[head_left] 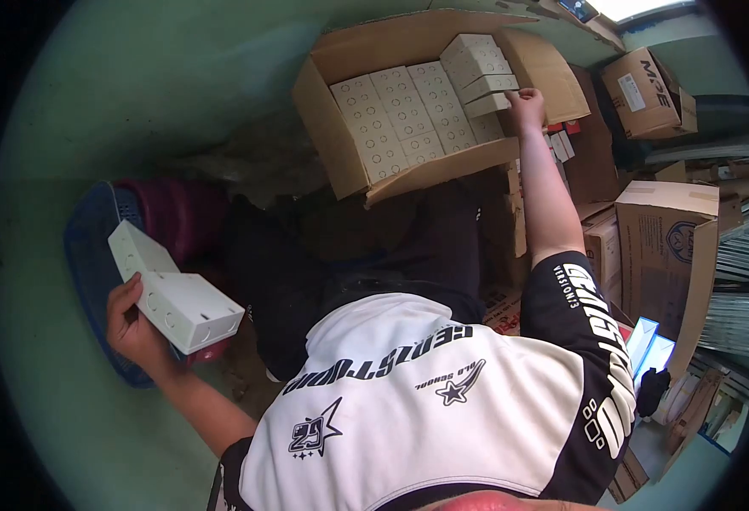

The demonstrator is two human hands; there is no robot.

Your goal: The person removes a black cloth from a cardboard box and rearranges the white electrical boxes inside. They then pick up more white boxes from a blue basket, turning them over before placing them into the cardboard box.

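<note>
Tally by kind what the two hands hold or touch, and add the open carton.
White plastic boxes held in the left hand: 2
Small packed box at the right hand: 1
Open cardboard carton: 1
Total: 4

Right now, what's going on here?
A person leans over an open brown cardboard carton packed with rows of white square plastic boxes. The right hand reaches into its far corner, at the boxes stacked there; whether it grips one is unclear. The left hand holds two white plastic boxes out to the side, near a blue plastic basket.
</note>
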